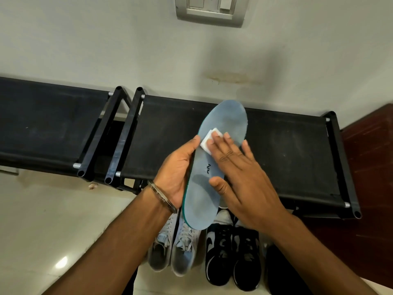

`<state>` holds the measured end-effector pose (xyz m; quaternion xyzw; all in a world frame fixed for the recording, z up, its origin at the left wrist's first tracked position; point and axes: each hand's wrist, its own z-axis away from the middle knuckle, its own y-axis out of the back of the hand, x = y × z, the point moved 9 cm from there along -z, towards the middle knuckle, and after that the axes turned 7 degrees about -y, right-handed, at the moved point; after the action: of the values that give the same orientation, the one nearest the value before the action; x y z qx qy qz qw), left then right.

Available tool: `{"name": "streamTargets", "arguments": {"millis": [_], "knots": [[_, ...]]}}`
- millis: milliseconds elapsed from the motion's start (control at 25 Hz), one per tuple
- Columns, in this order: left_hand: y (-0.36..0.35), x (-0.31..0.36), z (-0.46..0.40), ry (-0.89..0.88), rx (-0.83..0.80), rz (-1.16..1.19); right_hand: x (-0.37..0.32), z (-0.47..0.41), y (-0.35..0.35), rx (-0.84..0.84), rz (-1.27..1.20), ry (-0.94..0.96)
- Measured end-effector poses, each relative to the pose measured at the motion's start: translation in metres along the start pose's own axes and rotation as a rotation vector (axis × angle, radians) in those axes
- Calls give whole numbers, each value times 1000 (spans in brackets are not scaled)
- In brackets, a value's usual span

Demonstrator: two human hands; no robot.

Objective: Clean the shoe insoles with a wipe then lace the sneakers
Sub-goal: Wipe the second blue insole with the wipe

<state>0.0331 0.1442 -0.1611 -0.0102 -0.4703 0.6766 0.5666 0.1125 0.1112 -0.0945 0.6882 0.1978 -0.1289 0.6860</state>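
A blue-grey insole (224, 122) is held up in front of me, toe end pointing away. My left hand (177, 173) grips its left edge, thumb along the rim. My right hand (238, 173) lies flat across the insole with straight fingers, pressing a small folded white wipe (207, 140) against its upper middle. Below, on the floor, stands a pair of light grey sneakers (174, 248) with laces, their openings facing me. To their right sits a pair of black and grey sneakers (231, 252).
Two black fabric-topped shoe racks (165, 135) stand side by side against a pale wall, the left one (49, 122) slightly apart. A dark red wooden panel (370, 167) is at the right. A switch plate (212, 9) is on the wall. Glossy tile floor (53, 220) spreads at lower left.
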Motion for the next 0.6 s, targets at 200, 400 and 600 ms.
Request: {"name": "streamTargets", "arguments": {"millis": [200,400,600], "knots": [[13,4,-2,26,67,22,-3,-1,5,40,-109,78],[21,14,-2,-13,142,-10,-2,4,0,22,-72,211],[19,11,-2,-7,152,13,-3,9,21,190,-58,255]]}}
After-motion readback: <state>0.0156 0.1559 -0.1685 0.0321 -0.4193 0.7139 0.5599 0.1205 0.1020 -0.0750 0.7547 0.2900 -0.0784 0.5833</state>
